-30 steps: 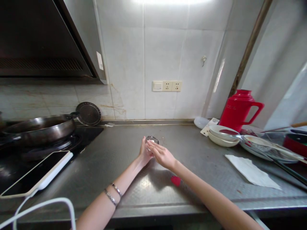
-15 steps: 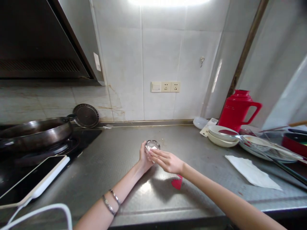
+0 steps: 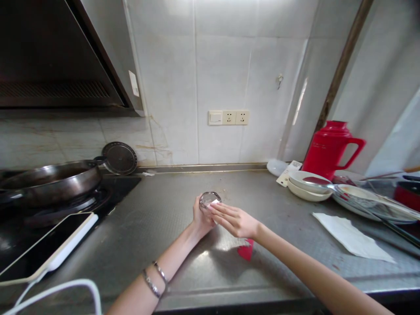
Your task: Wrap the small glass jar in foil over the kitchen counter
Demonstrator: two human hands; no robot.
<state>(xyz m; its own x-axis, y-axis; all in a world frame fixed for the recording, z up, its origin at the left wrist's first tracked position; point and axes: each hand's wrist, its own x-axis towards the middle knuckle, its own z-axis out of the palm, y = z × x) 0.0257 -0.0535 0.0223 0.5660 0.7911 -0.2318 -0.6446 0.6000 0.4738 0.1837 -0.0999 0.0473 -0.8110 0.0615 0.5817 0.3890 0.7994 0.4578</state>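
Note:
My left hand (image 3: 201,216) is wrapped around a small clear glass (image 3: 209,198), its round rim facing up and toward me. Pressed against the near right side of the rim is a small white tissue (image 3: 215,203), pinched under the fingertips of my right hand (image 3: 235,220). The fingers of that hand lie close together and hide most of the tissue. Below the right wrist, a red piece (image 3: 246,250) with a ragged edge lies flat on the steel counter (image 3: 157,218).
On the left are a pan (image 3: 55,181) on the stove and a phone (image 3: 46,249) with a white cable. To the right stand stacked bowls (image 3: 308,192), a red thermos (image 3: 328,148) and plates (image 3: 370,203) with utensils. A white paper sheet (image 3: 354,236) lies before them.
The right fingers and tissue have shifted slightly along the glass rim, up and to the right. The view has turned slightly. Both hands keep their hold.

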